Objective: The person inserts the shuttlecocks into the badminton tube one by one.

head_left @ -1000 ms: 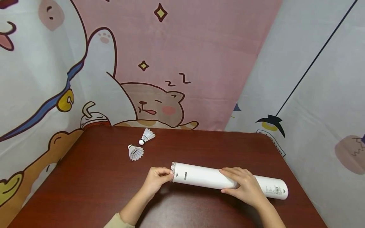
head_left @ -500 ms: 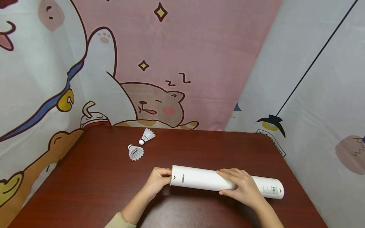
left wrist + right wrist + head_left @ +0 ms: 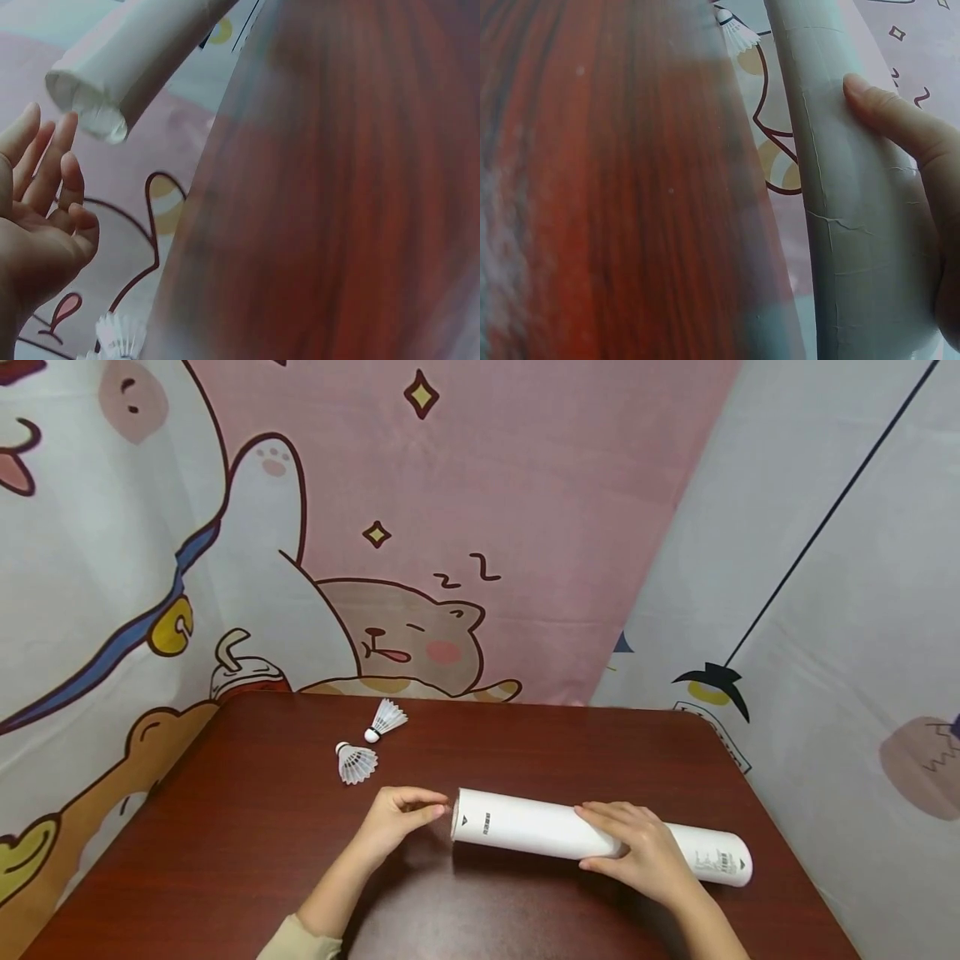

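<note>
A long white shuttlecock tube lies slanted across the right half of the head view, above the table, its near end to the left. My right hand grips it round the middle; in the right wrist view the thumb presses along its wrinkled side. My left hand is just off the tube's left end, fingers extended and holding nothing. In the left wrist view that end is open, with something whitish inside the rim. Two white shuttlecocks lie on the table to the far left of the tube.
A dark red-brown wooden table spreads beneath both hands. Behind it hangs a cloth printed with cartoon animals, close to the table's back edge.
The white feathery piece at the tube's left end has gone inside, pushed by my left hand. That hand has since drawn back left, its fingers loosened. The right hand keeps its grip.
</note>
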`<state>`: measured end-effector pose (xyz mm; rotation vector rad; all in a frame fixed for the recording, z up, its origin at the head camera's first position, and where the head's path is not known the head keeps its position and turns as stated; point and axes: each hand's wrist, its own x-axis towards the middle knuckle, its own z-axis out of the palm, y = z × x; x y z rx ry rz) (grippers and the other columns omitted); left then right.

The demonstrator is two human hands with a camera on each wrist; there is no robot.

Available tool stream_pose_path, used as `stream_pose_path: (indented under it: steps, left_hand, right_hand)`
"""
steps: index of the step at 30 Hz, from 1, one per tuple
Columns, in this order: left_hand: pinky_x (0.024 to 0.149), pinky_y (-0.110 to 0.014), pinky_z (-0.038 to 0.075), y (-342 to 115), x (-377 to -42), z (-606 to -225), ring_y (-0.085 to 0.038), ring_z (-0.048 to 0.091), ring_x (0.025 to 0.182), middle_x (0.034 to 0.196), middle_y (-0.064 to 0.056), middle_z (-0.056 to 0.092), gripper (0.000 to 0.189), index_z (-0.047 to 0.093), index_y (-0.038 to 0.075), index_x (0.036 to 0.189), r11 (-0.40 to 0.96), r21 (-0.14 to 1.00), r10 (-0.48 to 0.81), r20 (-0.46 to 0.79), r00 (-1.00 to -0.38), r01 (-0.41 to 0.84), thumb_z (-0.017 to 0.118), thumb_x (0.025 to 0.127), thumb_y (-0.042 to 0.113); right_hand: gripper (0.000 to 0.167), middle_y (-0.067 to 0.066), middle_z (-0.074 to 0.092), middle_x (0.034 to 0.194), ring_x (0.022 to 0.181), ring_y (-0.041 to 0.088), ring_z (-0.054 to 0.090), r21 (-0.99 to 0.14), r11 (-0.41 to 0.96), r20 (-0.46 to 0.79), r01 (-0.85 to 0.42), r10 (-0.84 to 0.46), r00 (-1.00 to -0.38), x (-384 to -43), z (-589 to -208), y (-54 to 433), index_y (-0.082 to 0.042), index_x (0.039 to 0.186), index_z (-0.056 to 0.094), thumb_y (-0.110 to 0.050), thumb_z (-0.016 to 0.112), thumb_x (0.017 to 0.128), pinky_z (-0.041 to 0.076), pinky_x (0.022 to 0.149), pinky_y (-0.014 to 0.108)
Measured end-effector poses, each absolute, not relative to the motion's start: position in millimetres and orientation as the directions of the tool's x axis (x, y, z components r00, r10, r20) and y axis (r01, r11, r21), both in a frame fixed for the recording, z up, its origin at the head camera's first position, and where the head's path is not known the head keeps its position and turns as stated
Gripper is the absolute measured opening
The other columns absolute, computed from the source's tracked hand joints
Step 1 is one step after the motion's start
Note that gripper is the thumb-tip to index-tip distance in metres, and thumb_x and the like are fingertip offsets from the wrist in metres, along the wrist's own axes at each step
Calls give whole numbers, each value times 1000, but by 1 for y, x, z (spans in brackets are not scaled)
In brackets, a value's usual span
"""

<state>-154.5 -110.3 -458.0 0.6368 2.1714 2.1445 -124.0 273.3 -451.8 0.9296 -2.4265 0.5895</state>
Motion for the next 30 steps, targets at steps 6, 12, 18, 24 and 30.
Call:
stream_pose_path:
  steps: [6,12,18,24,30]
  left_hand:
    - [70,-22,50,-129,-162,-453,-12,66,83,88,-10,72,21,70,-8,99,59,957,85,280,-956,286,74,81,2]
    - [60,-18,44,-149,-162,-434,-6,59,71,84,-15,70,20,69,-11,97,129,937,-139,340,-930,324,74,79,-6]
    - [59,-17,42,-172,-166,-431,-8,57,74,88,-23,68,20,68,-13,97,186,906,-282,421,-862,381,73,78,-8]
    - [65,-14,44,-188,-172,-443,-18,56,85,100,-29,63,27,67,-13,104,223,901,-354,431,-830,373,74,78,-8]
    - [68,-13,45,-198,-182,-464,-32,53,94,105,-24,63,32,66,-10,109,189,939,-394,340,-854,287,75,78,-6]
  right_hand:
    - [69,-2,64,121,106,18,58,-234,689,553,-686,-486,-677,-124,-451,276,-23,128,63,-49,83,67,40,86,39]
    - [70,-2,64,121,106,18,58,-237,692,550,-682,-483,-681,-124,-451,276,-22,127,64,-49,83,66,40,86,38]
    - [70,-1,64,121,106,17,58,-233,695,550,-680,-483,-681,-124,-451,277,-22,127,64,-49,83,65,40,85,37]
    - [70,-1,64,121,106,17,58,-233,696,548,-679,-483,-683,-124,-451,277,-21,127,64,-49,83,66,39,86,37]
    - [70,-1,64,121,107,17,57,-238,696,544,-678,-482,-686,-124,-450,278,-21,127,64,-49,83,66,39,86,38]
